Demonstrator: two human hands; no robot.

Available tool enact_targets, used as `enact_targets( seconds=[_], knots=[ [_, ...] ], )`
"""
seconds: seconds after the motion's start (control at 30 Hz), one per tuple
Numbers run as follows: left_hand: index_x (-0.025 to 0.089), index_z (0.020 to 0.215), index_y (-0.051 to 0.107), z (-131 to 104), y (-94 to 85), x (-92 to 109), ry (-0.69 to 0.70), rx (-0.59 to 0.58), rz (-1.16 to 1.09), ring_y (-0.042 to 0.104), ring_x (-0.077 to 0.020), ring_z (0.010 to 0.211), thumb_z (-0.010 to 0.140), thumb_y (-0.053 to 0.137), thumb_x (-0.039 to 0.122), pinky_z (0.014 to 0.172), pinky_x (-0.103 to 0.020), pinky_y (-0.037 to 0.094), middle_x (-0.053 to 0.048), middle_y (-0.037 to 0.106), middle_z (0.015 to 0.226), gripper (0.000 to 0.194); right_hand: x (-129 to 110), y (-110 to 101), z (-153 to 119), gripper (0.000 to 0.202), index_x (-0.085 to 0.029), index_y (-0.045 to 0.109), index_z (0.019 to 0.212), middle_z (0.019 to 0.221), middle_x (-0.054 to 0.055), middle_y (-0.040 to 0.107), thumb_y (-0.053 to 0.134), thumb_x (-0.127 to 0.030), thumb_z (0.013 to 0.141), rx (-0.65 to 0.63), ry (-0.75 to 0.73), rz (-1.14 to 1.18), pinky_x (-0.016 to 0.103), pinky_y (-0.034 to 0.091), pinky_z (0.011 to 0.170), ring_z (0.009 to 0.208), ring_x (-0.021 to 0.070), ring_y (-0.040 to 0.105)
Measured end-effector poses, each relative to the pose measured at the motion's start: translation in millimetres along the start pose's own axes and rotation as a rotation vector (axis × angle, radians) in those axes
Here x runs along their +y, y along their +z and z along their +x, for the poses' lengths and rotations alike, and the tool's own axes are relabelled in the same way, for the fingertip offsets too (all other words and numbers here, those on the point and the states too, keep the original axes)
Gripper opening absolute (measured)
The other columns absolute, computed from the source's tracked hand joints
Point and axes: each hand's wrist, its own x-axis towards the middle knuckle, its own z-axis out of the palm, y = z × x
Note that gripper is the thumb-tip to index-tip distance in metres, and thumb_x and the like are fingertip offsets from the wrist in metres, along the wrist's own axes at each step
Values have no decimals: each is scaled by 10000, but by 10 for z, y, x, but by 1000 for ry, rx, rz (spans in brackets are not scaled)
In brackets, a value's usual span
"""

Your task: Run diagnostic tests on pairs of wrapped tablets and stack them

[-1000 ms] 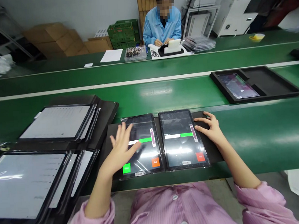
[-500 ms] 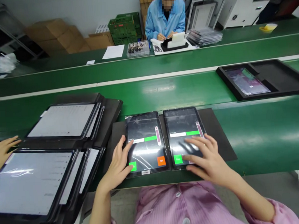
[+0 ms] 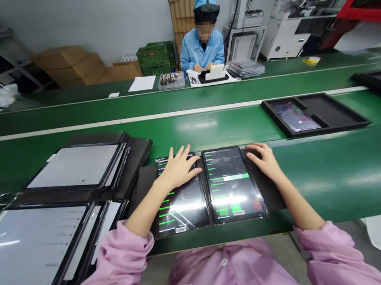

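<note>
Two tablets lie side by side on a black mat (image 3: 274,193) in front of me. The left tablet (image 3: 187,206) shows a dark screen with lines of green text. My left hand (image 3: 178,168) spreads over its upper part, fingers apart; whether it touches the glass I cannot tell. On the right tablet (image 3: 231,191) a dark list shows, with a white and green bar and faint green and red squares over it. My right hand (image 3: 264,157) is just beyond that tablet's upper right corner, fingers loosely bent and apart, holding nothing.
To the left, several tablets (image 3: 73,165) with pale screens lie overlapping in black trays (image 3: 139,149). A black tray (image 3: 335,109) holding one device is on the green belt (image 3: 196,129) at the right. Across the belt sits a co-worker in blue (image 3: 201,50), behind a box of small parts (image 3: 172,80).
Both hands have moved up from the tablets' lower halves. The left screen now lists green text without its coloured buttons; the right screen is changing too. Another person's hand at far left is gone.
</note>
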Motion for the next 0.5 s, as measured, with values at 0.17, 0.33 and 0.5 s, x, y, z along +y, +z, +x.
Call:
enact_targets(
  seconds=[0.17, 0.33, 0.5],
  knots=[
    [183, 1377, 605, 218, 47, 10, -40, 42, -6, 638, -294, 1223, 1004, 686, 404, 1023, -533, 564, -126, 607, 1411, 440, 207, 276, 24, 577, -271, 810, 1105, 1291, 147, 605, 583, -745, 865, 25, 40, 19, 600, 366, 1161, 1306, 370, 509],
    [208, 1337, 632, 229, 82, 0, -48, 85, -17, 651, -264, 1183, 1023, 659, 398, 1003, -493, 580, -120, 621, 1395, 368, 266, 250, -15, 499, -321, 809, 1138, 1345, 124, 589, 649, -698, 852, -8, 32, 21, 588, 362, 1167, 1330, 364, 496],
    [177, 1369, 606, 60, 72, -23, -53, 148, -35, 653, -284, 1191, 1004, 687, 400, 995, -515, 581, -122, 620, 1386, 436, 260, 270, -10, 462, -331, 793, 1128, 1346, 114, 584, 688, -667, 828, -9, 53, 29, 594, 368, 1157, 1319, 367, 492]
  ],
)
